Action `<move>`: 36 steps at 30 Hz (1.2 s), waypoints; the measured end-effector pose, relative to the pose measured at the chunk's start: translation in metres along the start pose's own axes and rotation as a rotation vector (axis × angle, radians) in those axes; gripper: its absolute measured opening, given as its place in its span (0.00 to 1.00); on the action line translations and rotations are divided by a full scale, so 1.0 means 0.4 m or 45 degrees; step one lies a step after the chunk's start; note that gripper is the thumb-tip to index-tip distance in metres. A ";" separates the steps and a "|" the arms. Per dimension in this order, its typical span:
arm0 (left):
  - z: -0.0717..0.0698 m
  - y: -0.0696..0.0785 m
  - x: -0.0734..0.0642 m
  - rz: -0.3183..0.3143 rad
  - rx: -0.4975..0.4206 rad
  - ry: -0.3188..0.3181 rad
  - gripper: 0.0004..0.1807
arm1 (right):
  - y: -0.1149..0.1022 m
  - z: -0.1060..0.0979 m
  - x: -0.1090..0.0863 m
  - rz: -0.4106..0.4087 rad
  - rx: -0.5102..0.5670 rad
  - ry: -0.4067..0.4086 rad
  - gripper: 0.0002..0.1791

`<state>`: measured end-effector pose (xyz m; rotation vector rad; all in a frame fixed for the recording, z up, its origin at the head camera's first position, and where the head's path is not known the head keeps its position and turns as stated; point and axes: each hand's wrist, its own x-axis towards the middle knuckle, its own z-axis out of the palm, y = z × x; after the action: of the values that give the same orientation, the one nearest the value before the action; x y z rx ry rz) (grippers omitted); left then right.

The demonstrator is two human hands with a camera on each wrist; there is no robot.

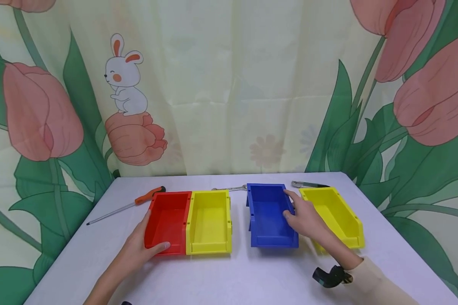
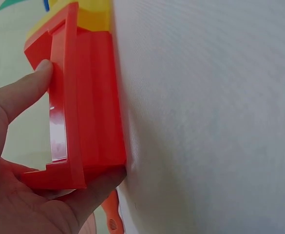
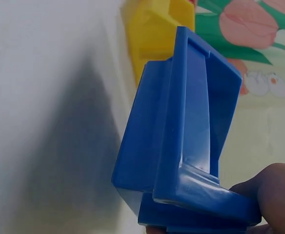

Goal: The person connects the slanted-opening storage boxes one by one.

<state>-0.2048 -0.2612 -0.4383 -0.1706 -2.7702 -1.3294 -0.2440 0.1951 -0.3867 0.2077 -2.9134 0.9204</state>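
A red plastic storage bin stands on the table, side against side with a yellow bin. My left hand grips the red bin at its left front corner; in the left wrist view the thumb presses the front lip and fingers reach along the side. To the right, a blue bin is pinched at its right wall by my right hand, thumb inside. The right wrist view shows the blue bin tilted above its shadow, apart from the table. Fingers outside that wall are mostly hidden.
A second yellow bin sits right of the blue one, partly behind my right forearm. Left of the red bin lies an orange-handled screwdriver. A wrench lies behind the bins, and a dark-handled tool at the back right.
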 end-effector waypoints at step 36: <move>0.004 -0.005 0.004 -0.009 -0.006 0.003 0.69 | -0.113 0.013 0.045 -0.056 0.036 0.033 0.35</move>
<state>-0.2067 -0.2612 -0.4408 -0.1591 -2.7682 -1.3372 -0.2551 0.1537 -0.3635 0.2582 -2.8616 0.9510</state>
